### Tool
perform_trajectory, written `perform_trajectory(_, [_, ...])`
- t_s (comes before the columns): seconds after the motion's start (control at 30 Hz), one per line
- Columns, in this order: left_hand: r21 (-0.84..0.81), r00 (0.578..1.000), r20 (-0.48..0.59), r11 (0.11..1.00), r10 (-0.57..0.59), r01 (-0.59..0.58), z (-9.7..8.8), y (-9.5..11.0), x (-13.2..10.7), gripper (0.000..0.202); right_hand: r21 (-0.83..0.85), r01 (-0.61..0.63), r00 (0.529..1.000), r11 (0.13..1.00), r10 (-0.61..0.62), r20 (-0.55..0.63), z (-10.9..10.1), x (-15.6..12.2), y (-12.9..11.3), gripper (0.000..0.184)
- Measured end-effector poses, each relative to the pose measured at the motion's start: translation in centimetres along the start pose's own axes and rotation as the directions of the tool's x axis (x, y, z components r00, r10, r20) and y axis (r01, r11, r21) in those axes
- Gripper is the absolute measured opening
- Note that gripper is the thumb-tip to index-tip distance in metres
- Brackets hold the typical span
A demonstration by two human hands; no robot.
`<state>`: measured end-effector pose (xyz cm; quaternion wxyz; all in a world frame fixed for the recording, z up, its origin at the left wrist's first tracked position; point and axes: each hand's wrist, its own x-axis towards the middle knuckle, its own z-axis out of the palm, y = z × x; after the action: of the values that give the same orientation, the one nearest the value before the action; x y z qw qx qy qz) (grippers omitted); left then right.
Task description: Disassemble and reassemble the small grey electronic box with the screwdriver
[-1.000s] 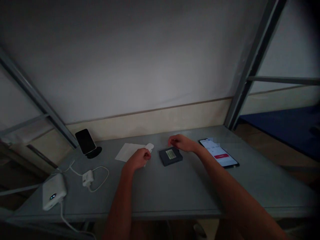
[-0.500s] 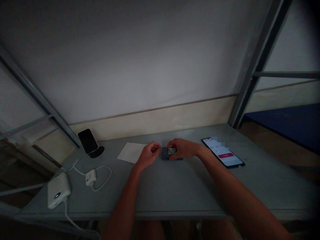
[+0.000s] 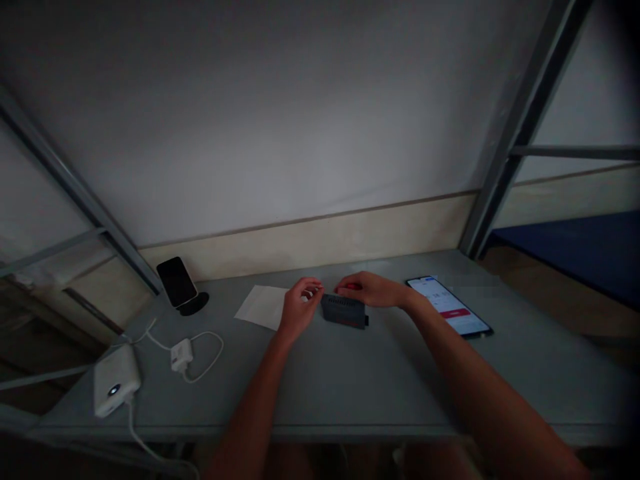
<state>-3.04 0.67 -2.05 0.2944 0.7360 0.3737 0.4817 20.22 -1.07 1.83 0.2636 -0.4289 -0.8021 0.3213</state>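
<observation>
A small dark grey box [image 3: 344,312] stands on the grey table, with a row of slots along its upper part and a short black piece sticking out at its right end. My left hand [image 3: 299,308] is at the box's left end, its fingers curled and fingertips pinched together; what they hold, if anything, I cannot make out. Just behind the box's top edge is my right hand [image 3: 371,289], its fingers closed around a small red object [image 3: 353,286]. Most of that object is hidden by the fingers and the box.
White paper [image 3: 260,305] lies left of my left hand. A phone with a lit screen [image 3: 445,303] lies on the right. Farther left are a dark-screened device on a stand [image 3: 177,283], a white adapter with a cable [image 3: 181,355] and a white power bank [image 3: 117,381].
The dark box now shows its slotted face, where the right hand covered it before. My right hand has moved up and behind it, and the silvery piece at its fingers is out of sight.
</observation>
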Motion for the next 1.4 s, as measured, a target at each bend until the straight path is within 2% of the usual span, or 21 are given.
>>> perform_trajectory(0.07, [-0.001,1.000,0.001,1.000,0.008,-0.008,0.0,0.2,0.0,0.019,0.037,0.054,0.982,0.998,-0.047,-0.181,0.0,0.3,0.1,0.041])
perform_trajectory(0.17, [-0.005,1.000,-0.016,1.000,0.007,-0.008,0.2,0.5,-0.1,0.019,0.164,0.197,0.890,0.967,-0.106,-0.444,0.3,0.8,-0.3,0.035])
perform_trajectory(0.23, [-0.016,1.000,-0.007,1.000,0.008,-0.008,0.3,0.8,-0.2,0.020,0.232,0.300,0.830,0.925,-0.134,-0.541,0.7,1.1,-1.0,0.031])
perform_trajectory(0.3, [-0.025,1.000,0.023,1.000,0.010,-0.009,0.3,1.1,-0.2,0.021,0.253,0.372,0.786,0.893,-0.157,-0.598,1.2,1.2,-2.1,0.029])
perform_trajectory(0.4, [-0.035,0.998,0.066,0.999,0.002,0.000,0.3,1.7,-0.3,0.023,0.270,0.422,0.749,0.865,-0.165,-0.642,2.0,1.2,-3.5,0.030])
perform_trajectory(0.57, [-0.037,0.994,0.105,0.999,-0.023,0.027,-0.1,2.3,-0.3,0.029,0.312,0.398,0.711,0.863,-0.075,-0.699,2.9,1.4,-4.3,0.029])
perform_trajectory(0.7, [-0.023,0.995,0.096,0.999,-0.036,0.039,-0.6,2.1,-0.2,0.031,0.458,0.434,0.710,0.776,0.018,-0.704,3.5,1.7,-4.3,0.024])
perform_trajectory(0.83, [-0.032,0.997,0.068,0.998,-0.044,0.046,-1.0,1.6,0.0,0.032,0.534,0.507,0.724,0.676,0.002,-0.690,4.2,1.9,-4.7,0.022])
perform_trajectory(1.03, [-0.004,0.998,0.064,1.000,-0.023,0.023,-0.9,1.7,-0.1,0.030,0.548,0.467,0.758,0.694,0.005,-0.653,5.0,1.8,-5.3,0.028])
perform_trajectory(1.17, [0.010,0.997,0.077,1.000,-0.016,0.015,-0.8,1.9,-0.1,0.030,0.570,0.472,0.771,0.673,-0.001,-0.637,5.2,1.8,-5.2,0.028])
perform_trajectory(1.27, [0.002,0.996,0.085,1.000,-0.020,0.019,-0.8,1.9,-0.1,0.032,0.557,0.436,0.785,0.707,0.003,-0.619,5.2,1.7,-5.2,0.029])
perform_trajectory(1.4, [0.016,0.996,0.091,1.000,-0.020,0.018,-0.8,2.0,-0.1,0.033,0.542,0.422,0.778,0.727,0.017,-0.628,4.9,1.7,-5.1,0.030])
